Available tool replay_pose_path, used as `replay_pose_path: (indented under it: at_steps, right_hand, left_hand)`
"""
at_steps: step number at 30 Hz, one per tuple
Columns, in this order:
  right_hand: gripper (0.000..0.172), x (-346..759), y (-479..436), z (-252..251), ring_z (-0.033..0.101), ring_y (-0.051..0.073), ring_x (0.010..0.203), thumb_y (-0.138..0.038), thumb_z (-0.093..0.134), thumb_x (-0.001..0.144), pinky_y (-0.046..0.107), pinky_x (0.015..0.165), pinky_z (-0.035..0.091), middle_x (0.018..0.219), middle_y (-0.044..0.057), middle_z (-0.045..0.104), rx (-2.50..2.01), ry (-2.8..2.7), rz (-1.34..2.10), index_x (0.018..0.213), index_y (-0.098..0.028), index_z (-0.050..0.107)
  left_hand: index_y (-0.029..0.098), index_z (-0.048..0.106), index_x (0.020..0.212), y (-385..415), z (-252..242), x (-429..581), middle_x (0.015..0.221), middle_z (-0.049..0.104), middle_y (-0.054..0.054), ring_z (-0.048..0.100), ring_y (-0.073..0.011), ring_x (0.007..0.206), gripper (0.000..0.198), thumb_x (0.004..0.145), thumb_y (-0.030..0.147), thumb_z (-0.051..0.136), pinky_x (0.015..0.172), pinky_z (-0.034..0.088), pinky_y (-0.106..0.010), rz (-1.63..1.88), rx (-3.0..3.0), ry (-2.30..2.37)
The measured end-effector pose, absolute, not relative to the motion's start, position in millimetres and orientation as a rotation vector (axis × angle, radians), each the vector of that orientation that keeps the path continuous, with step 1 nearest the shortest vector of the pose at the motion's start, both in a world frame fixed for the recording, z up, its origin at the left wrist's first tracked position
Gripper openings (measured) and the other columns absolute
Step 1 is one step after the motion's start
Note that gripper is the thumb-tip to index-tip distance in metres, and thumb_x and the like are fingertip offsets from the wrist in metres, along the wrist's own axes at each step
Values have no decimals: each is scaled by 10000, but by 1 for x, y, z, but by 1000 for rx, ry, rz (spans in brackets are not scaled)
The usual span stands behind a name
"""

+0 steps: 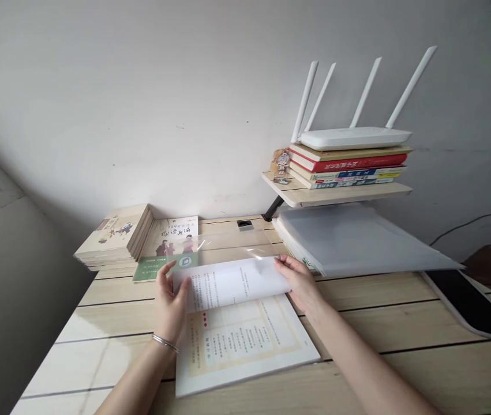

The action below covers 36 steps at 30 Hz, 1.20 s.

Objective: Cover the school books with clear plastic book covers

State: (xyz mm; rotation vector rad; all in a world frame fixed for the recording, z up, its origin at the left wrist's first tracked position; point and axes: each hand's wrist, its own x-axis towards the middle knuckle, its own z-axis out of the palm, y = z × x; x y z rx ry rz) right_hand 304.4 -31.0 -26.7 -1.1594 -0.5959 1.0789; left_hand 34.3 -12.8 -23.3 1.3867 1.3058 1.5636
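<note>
- The left hand point(171, 302) and right hand point(299, 282) stand at either end of a raised page point(232, 282), lifted from an open booklet point(245, 346) lying on the bench point(401, 311).
- The left fingers point(168, 275) are curled, pinching the page's left edge against the thumb. The right fingers point(284, 263) are bent closed on its right edge.
- A clear film point(232, 245) stands just behind the page, between the hands. I cannot tell whether either hand has hold of it.
- A slip of the left pinch could let the page drop or fold, as it is held only at its ends.
- Pulling the hands apart or twisting them could crease or tear the page near the fingers.
- The film is slick and hard to see, so it could slide off the page or catch on the green book point(167, 248) behind it.
- The stacked books point(113, 236) at upper left sit close to the film's left side, and a wide swing could nudge them.
- At right, a grey folder point(358, 242) lies just beyond the right hand. A knock from that wrist could shift it.
- The shelf point(336, 196) above the folder carries books point(349, 167) and a white router point(353, 138), well clear of the hands.
</note>
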Motion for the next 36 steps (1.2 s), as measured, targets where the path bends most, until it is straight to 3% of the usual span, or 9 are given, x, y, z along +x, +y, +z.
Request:
replay_pose_path:
  at_steps: [8,14,20,27,36]
  right_hand:
    - [433,305,-32,-21,544,148,583,-322,818,429,271,538,412,658,-18,604,-1138,-618,1107,810,-210,646]
    - [418,307,-29,-28,515,136,559,-394,835,421,264,526,399,634,-22,595,-1176,-615,1086,722,-203,617]
    - [430,305,-28,-30,497,131,576,-477,812,464,249,527,391,631,-17,584,-1214,-664,972,707,-197,595]
    - [387,304,-37,-10,550,160,613,-378,784,503,254,527,398,713,-9,628,-1195,-663,1095,817,-212,629]
    - [488,309,-32,-19,547,134,603,-330,866,350,252,556,419,680,-15,621,-1166,-601,1121,748,-190,622]
  left_hand:
    - [255,452,1188,-18,-20,35,643,309,67,298,-96,557,422,794,311,593,519,290,-188,1511,1455,1336]
    - [253,450,1190,-18,-21,34,665,357,57,359,-101,581,436,786,323,598,543,327,-197,1510,1415,1274]
    - [236,478,1161,-20,-17,38,644,336,65,322,-86,540,427,763,308,615,507,303,-185,1559,1378,1270]
    - [242,478,1146,-19,-20,39,633,369,63,343,-86,536,393,777,294,603,500,303,-181,1587,1373,1240]
    - [243,466,1136,-23,-15,40,636,417,60,361,-89,546,384,780,309,592,511,318,-182,1532,1343,1260]
